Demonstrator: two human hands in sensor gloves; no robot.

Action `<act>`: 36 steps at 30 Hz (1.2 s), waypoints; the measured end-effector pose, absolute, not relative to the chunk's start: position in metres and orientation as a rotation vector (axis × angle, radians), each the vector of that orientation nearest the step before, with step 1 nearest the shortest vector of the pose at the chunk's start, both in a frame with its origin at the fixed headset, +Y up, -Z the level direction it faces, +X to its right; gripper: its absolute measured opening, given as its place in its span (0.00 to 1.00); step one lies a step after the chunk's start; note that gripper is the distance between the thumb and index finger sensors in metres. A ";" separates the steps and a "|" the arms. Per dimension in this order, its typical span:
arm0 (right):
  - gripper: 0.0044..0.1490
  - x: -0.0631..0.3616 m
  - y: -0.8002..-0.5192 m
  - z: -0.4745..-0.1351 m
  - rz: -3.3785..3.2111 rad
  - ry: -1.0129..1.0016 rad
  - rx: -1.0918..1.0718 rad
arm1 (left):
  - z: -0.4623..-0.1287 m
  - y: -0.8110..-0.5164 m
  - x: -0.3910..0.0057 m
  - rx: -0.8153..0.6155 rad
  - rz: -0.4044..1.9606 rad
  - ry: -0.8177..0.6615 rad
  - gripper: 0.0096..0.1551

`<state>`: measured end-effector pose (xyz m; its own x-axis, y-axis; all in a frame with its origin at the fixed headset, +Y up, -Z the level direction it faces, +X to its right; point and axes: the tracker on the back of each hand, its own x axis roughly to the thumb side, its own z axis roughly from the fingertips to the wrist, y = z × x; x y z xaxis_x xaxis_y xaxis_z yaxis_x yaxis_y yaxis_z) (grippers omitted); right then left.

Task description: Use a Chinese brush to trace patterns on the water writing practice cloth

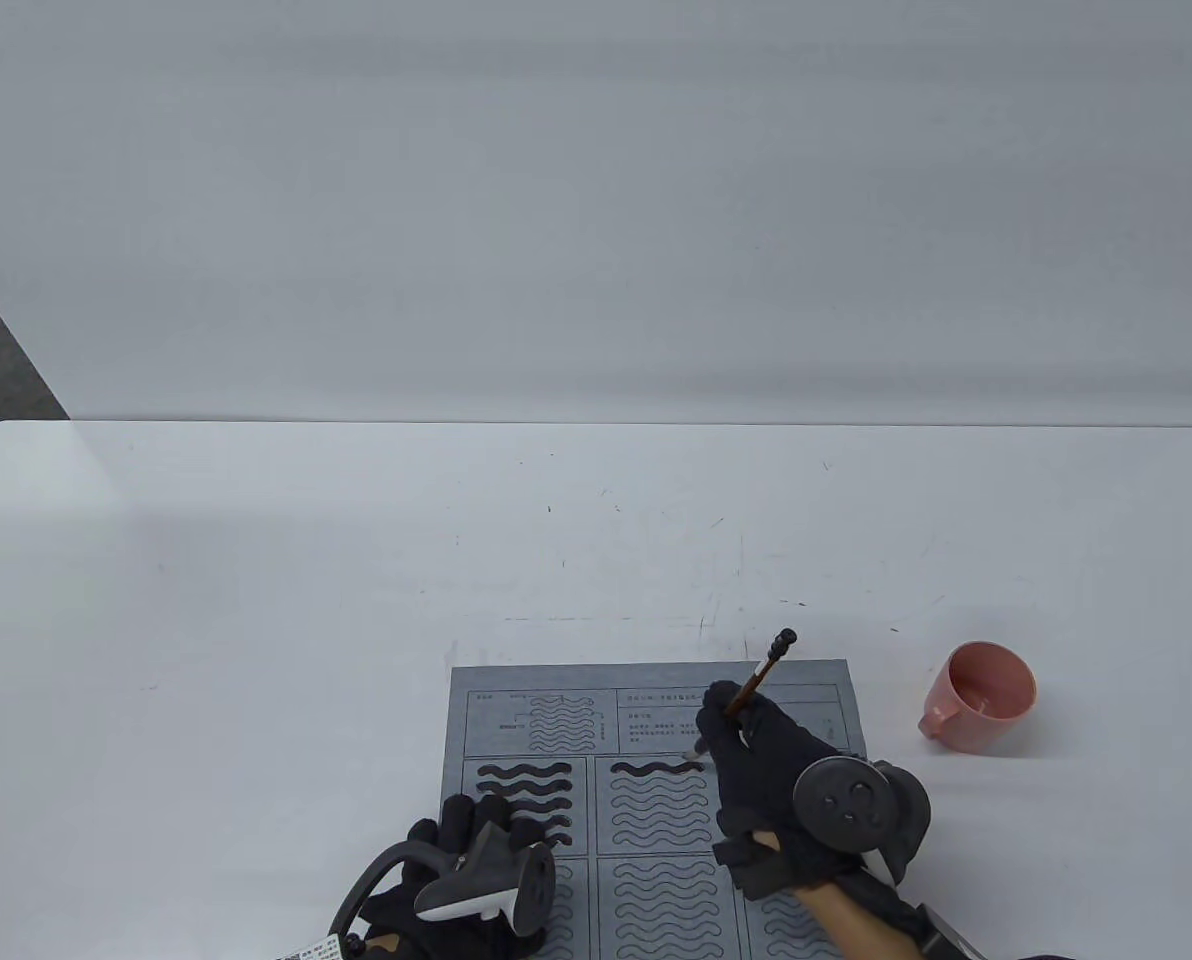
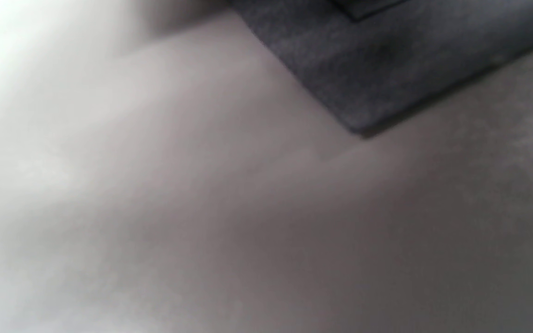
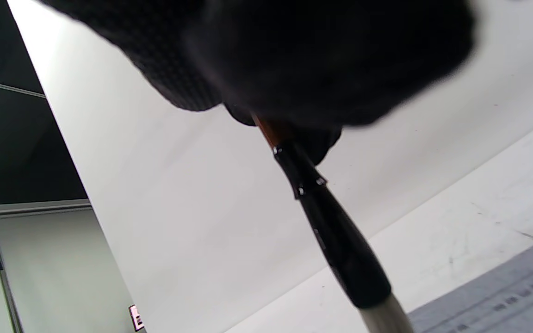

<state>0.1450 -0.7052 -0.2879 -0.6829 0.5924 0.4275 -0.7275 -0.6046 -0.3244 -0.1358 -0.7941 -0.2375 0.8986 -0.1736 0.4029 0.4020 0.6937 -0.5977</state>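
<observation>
White tabletop (image 1: 356, 560) before a plain white backdrop, with a grey water writing cloth (image 1: 656, 800) laid flat near the front edge and a pink cup (image 1: 981, 697) standing on the table to the cloth's right, well apart from it. The cloth carries framed panels of printed wave outlines; those in the upper left panel (image 1: 524, 790) are darkened, and in the upper middle panel (image 1: 656, 795) only the top wave (image 1: 656, 768) is dark, so the tracing is judged early in its course. The right hand (image 1: 766, 770) pinches the Chinese brush (image 1: 756, 685) between gloved fingers (image 3: 294, 60), grip closed on the brown handle. The brush's long axis is tilted: its butt points up and away to the right, its pale tip (image 3: 387, 317) down and left toward the right end of the dark top wave; actual contact with the cloth cannot be confirmed. The untraced outlines lie directly below the tip, toward the person, so the next stroke is judged to call for shifting the tip one row nearer and returning leftward. The left hand (image 1: 456, 870) rests on the cloth's lower left part, apparently steadying it; how its fingers lie cannot be told. The left wrist view shows only a blurred cloth corner (image 2: 363, 125) on the table.
</observation>
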 end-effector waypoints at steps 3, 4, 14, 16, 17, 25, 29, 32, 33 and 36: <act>0.23 0.134 -0.704 -0.283 2.236 -0.590 0.395 | -0.238 -0.794 -0.136 -0.739 -0.328 -0.330 0.55; 0.23 0.129 -0.705 -0.283 2.215 -0.564 0.399 | -0.238 -0.794 -0.136 -0.739 -0.328 -0.330 0.55; 0.24 0.109 -0.718 -0.285 2.207 -0.487 0.412 | -0.238 -0.794 -0.136 -0.739 -0.328 -0.330 0.55; 0.24 0.109 -0.717 -0.285 2.199 -0.480 0.403 | -0.238 -0.794 -0.136 -0.739 -0.328 -0.330 0.55; 0.24 0.110 -0.717 -0.286 2.197 -0.480 0.400 | -0.238 -0.794 -0.136 -0.739 -0.328 -0.330 0.55; 0.24 0.109 -0.722 -0.288 2.222 -0.457 0.397 | -0.238 -0.794 -0.136 -0.739 -0.328 -0.330 0.55; 0.24 0.109 -0.724 -0.288 2.231 -0.456 0.399 | -0.238 -0.794 -0.136 -0.739 -0.328 -0.330 0.55; 0.24 0.110 -0.723 -0.288 2.231 -0.461 0.393 | -0.238 -0.794 -0.136 -0.739 -0.328 -0.330 0.55; 0.24 0.110 -0.723 -0.288 2.232 -0.462 0.392 | -0.238 -0.794 -0.136 -0.739 -0.328 -0.330 0.55; 0.24 0.110 -0.723 -0.288 2.240 -0.467 0.390 | -0.238 -0.794 -0.136 -0.739 -0.328 -0.330 0.55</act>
